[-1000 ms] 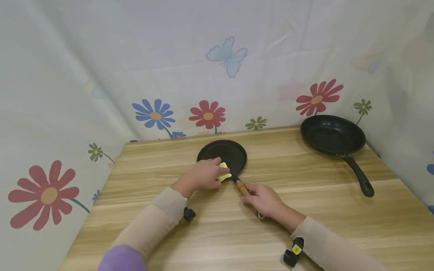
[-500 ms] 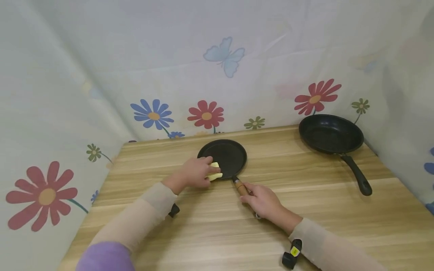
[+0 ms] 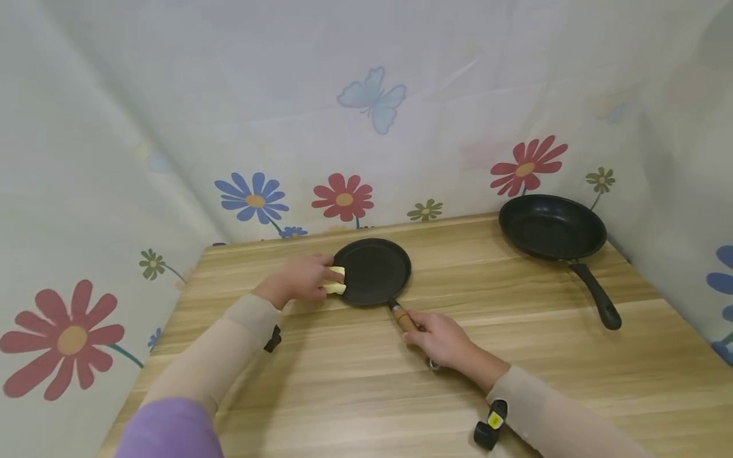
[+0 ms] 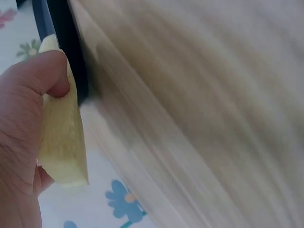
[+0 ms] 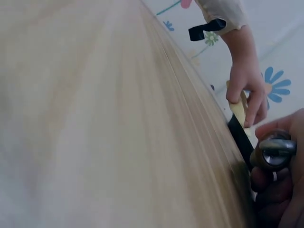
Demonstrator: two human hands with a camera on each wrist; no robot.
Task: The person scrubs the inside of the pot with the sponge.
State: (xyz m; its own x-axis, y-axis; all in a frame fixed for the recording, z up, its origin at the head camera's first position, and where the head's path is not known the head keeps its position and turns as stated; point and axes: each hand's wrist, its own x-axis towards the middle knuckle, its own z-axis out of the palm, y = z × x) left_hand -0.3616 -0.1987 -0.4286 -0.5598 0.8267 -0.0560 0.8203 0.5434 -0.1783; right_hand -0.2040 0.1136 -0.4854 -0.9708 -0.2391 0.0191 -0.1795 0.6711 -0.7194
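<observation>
pinching yellow sponge (image 4: pixel 64 142), left grip (image 3: pixel 303 278), holding pan handle (image 3: pixel 404 319), right grip (image 3: pixel 445 341)

From my head, one view looks forward and down across the table (image 3: pixel 343 394); my left wrist camera (image 3: pixel 273 340) and right wrist camera (image 3: pixel 485 436) look from up close, the right's sharing my left hand (image 3: pixel 300 280) with the head's

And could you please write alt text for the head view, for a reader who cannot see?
A person's left hand holds a pale yellow sponge at the left rim of a small black pan, while the right hand grips its wooden handle. A larger black pan sits at the back right of the wood-grain table, before a flowered backdrop.
</observation>
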